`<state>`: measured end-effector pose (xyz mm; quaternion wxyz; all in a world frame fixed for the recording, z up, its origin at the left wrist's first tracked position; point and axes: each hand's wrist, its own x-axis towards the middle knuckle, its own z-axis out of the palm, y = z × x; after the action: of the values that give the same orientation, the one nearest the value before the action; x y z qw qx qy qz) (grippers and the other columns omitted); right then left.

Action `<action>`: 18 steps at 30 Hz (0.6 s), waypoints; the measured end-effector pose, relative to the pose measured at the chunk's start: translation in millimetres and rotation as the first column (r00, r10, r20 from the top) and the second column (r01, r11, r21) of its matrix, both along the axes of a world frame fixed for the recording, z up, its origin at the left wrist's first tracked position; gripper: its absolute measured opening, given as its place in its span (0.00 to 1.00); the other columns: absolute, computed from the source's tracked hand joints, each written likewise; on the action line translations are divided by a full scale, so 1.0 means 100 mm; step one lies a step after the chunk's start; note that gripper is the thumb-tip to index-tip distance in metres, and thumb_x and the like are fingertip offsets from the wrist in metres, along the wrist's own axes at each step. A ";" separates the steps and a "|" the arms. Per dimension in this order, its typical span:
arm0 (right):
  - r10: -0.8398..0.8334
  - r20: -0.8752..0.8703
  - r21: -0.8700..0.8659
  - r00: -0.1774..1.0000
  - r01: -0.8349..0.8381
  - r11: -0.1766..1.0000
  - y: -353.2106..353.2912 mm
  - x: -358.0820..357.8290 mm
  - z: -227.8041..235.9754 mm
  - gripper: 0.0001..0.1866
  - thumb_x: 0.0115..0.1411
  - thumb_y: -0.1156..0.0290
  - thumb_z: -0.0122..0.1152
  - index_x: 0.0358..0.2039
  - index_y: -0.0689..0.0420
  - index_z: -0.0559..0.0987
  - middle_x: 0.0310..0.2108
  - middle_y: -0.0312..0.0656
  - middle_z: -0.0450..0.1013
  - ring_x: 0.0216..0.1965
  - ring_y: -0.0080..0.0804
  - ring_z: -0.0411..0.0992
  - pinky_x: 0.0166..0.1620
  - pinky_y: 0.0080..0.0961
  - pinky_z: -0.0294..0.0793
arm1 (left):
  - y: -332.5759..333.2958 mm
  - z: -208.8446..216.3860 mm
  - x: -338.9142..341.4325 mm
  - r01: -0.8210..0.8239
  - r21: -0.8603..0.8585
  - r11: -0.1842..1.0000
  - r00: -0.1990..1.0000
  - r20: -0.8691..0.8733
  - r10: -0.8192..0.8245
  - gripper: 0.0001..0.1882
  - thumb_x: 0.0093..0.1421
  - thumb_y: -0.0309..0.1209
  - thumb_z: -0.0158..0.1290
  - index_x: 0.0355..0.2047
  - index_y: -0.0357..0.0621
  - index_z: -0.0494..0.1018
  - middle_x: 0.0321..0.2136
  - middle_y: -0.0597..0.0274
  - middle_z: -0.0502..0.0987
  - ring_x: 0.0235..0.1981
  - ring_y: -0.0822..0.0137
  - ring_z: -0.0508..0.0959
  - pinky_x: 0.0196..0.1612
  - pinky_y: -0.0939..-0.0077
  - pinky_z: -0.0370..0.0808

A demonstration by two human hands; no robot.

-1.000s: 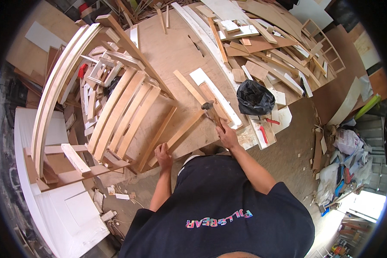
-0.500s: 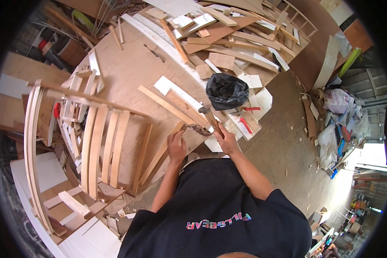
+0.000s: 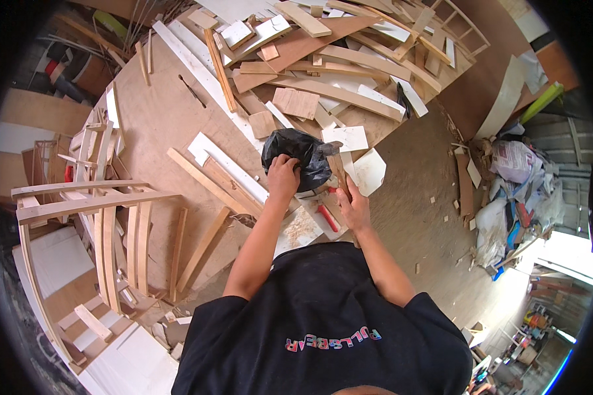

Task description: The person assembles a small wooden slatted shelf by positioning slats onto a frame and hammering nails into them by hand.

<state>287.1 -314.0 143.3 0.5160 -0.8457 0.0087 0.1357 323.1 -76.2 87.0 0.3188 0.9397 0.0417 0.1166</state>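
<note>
My left hand (image 3: 283, 176) reaches over the near left rim of a black plastic bag (image 3: 315, 172), which stands with its mouth up. The fingers bend down into the bag, and their tips are hidden. My right hand (image 3: 354, 205) is closed around the wooden handle of a hammer (image 3: 338, 170). The hammer points away from me, its metal head up at the bag's right side. Just below the bag lies a red-handled tool (image 3: 327, 218), between my two forearms, on a pale board (image 3: 299, 228) strewn with sawdust.
Slatted wooden frames (image 3: 105, 201) stand at the left. Loose planks and offcuts (image 3: 336, 72) are heaped at the far side of the worktable (image 3: 138, 145). Long strips (image 3: 211, 181) lie left of my hands. Filled plastic sacks (image 3: 507, 197) line the right wall beyond the concrete floor (image 3: 415, 191).
My left hand has moved from in front of my body forward to the bag. My right hand still holds the hammer, now beside the bag. The view has shifted to the right.
</note>
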 end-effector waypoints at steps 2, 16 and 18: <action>0.014 -0.045 0.035 0.999 -0.013 0.999 -0.07 0.13 -0.05 0.34 0.73 0.52 0.58 0.72 0.59 0.69 0.26 0.44 0.78 0.29 0.32 0.78 0.39 0.32 0.78 | -0.03 -0.02 -0.02 -0.004 0.022 1.000 1.000 0.002 0.004 0.13 0.54 0.23 0.65 0.41 0.46 0.86 0.40 0.58 0.80 0.46 0.52 0.79 0.53 0.59 0.77; 0.287 -0.125 0.115 0.950 -0.274 0.955 -0.17 0.38 0.02 0.33 0.71 0.57 0.59 0.73 0.55 0.68 0.28 0.44 0.78 0.30 0.32 0.77 0.41 0.32 0.78 | -0.12 0.03 0.02 0.026 0.148 0.989 0.998 -0.062 -0.017 0.13 0.56 0.28 0.65 0.43 0.48 0.84 0.43 0.59 0.79 0.48 0.53 0.77 0.52 0.59 0.77; 0.290 -0.106 0.119 0.951 -0.277 0.953 -0.16 0.38 0.00 0.33 0.71 0.57 0.60 0.73 0.55 0.69 0.27 0.43 0.78 0.30 0.31 0.77 0.40 0.31 0.78 | -0.12 -0.01 0.03 0.035 0.186 0.982 0.997 -0.074 -0.022 0.12 0.57 0.29 0.64 0.43 0.47 0.83 0.43 0.61 0.78 0.49 0.55 0.76 0.50 0.60 0.78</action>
<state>325.1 -330.1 143.3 0.5325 -0.8006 -0.0884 0.2602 325.7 -87.8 86.3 0.2288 0.9696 0.0287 0.0816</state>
